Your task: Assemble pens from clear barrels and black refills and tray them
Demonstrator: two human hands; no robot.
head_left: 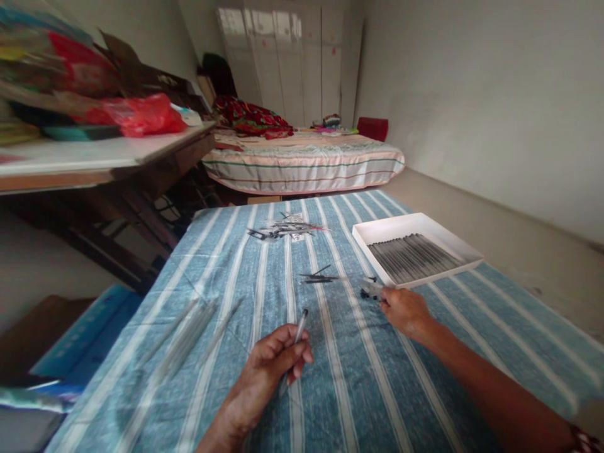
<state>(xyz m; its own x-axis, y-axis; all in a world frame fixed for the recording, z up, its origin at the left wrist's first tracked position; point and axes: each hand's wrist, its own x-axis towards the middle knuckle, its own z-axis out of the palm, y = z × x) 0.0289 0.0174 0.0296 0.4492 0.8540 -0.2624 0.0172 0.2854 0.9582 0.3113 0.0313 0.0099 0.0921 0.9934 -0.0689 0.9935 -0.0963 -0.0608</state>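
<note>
My left hand (278,358) is closed around a clear pen barrel (301,327) with a black end pointing up and away. Its lower part is hidden by the fingers. My right hand (406,311) reaches to the right, fingers pinched together beside a little heap of small black parts (365,293). What those fingers hold, if anything, is too small to make out. Just left of the heap lie several thin dark sticks (318,277), like pen refills. Several clear empty tubes (189,336) lie at the left of the striped cloth (340,402).
A shallow white box (436,226) holding a row of dark-filled pens (410,255) stands at the right. Farther back lies a loose pile of black and clear pen parts (283,229). A side table (155,145) with a red plastic bag (146,116) is on the left, a bed (306,157) beyond.
</note>
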